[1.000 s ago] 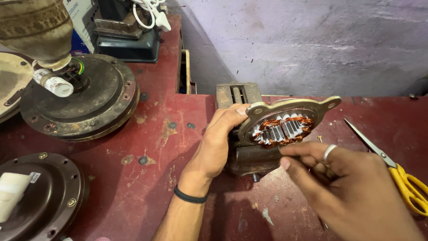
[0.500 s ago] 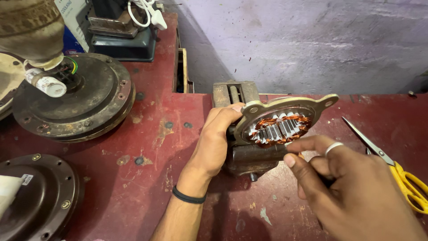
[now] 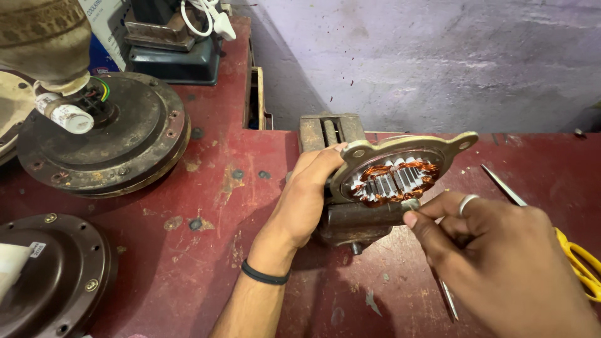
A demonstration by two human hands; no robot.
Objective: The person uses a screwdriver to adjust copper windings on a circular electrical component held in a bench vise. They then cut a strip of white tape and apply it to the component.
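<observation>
Left hand (image 3: 307,194) grip around stator housing (image 3: 400,166) rim; right hand (image 3: 501,250) fingertips pinched at its lower edge.

Light: dim, even | shadows: soft | focus: sharp | edges: slightly stretched

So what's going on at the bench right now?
A person is working on a motor stator with copper windings, which sits upright in a small bench vise on the red worktable. The left hand grips the stator's metal plate from its left edge. The right hand is at the lower right of the windings, fingers pinched, with a thin metal tool showing below it. Yellow-handled scissors lie to the right, and round brown motor housings sit on the left.
</observation>
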